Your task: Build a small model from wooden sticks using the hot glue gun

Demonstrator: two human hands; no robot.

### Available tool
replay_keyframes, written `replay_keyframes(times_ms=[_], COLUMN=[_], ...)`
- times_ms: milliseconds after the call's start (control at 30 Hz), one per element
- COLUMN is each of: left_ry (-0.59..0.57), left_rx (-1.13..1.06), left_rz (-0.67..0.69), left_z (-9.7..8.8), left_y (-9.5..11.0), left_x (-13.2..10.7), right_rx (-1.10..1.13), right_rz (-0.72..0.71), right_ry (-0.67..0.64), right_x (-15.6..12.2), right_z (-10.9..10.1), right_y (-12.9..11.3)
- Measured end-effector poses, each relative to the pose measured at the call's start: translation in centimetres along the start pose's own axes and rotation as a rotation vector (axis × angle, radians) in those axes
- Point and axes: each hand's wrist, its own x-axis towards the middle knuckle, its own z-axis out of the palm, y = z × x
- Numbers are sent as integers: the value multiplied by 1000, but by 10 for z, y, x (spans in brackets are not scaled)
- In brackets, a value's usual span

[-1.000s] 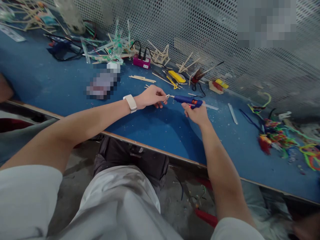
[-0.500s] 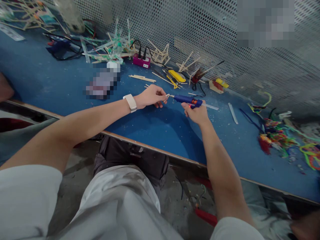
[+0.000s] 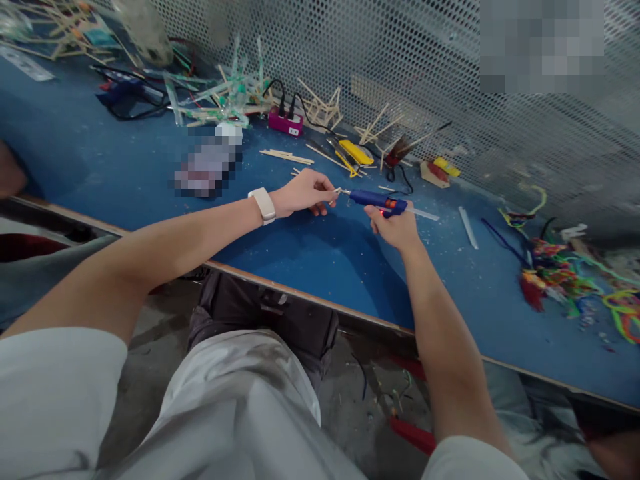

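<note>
My right hand (image 3: 397, 225) is closed around a blue hot glue gun (image 3: 370, 198), whose small red light glows near the grip. A clear glue stick (image 3: 424, 213) juts out of its back end. The nozzle points left and meets the fingertips of my left hand (image 3: 307, 192). Those fingers pinch a small pale wooden stick (image 3: 337, 192), mostly hidden by the thumb and fingers. Both hands are held over the blue tabletop (image 3: 320, 267).
Behind my hands lie loose wooden sticks (image 3: 287, 157), a yellow cutter (image 3: 356, 152) and a purple power socket (image 3: 285, 121). Stick frames (image 3: 320, 107) lean near the perforated metal screen (image 3: 425, 60). A spare glue stick (image 3: 469, 228) and tangled colourful cords (image 3: 555, 267) are at right.
Both hands keep nearly the same pose, with the nozzle still at my left fingertips. The whole view has shifted very slightly.
</note>
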Motion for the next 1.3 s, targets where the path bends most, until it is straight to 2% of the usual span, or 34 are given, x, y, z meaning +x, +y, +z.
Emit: replay_keyframes(times_ms=[700,1133,1300], left_ry=[18,12,14], left_rx=[-6,17,29], left_rz=[8,19,25], left_z=[2,2,2], left_y=[-1,-1,1], left_x=[0,0,-2], right_rx=[6,3,-85], right_rz=[-23,-21,-87], right_ry=[-17,22,-14], right_x=[0,-1,0], right_z=[0,1,-4], right_y=[3,-1,-2])
